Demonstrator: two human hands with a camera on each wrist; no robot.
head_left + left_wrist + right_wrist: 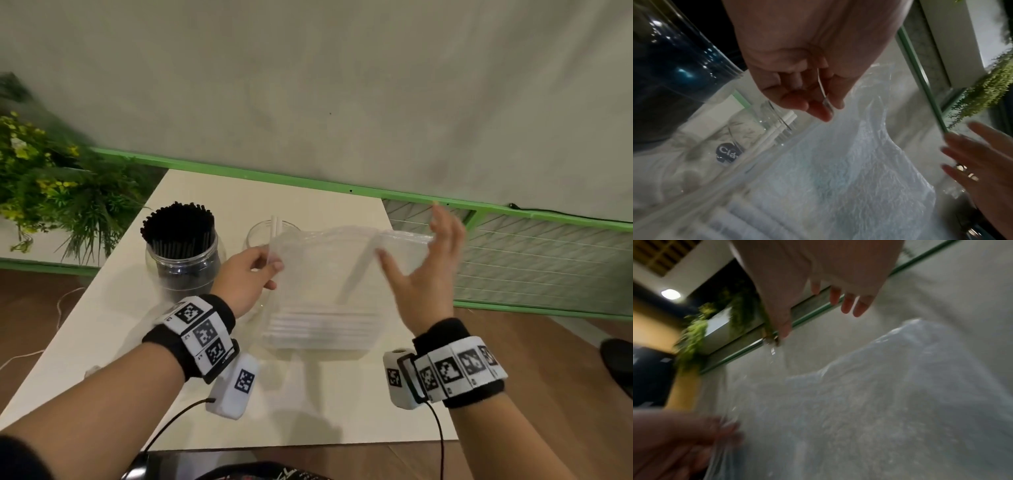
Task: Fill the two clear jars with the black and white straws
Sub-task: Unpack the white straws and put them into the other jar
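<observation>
The near part of the white tabletop is bare up to its front edge. Above its middle hangs a clear plastic bag, white straws lying at its bottom and one leaning inside. The left hand pinches the bag's upper left edge with curled fingers. The right hand is at the bag's upper right corner with its fingers spread and straight, grasping nothing. Behind the left hand stands a nearly empty clear jar with two white straws. To its left, a second jar is packed with black straws. A green rail runs behind the tabletop's far edge.
</observation>
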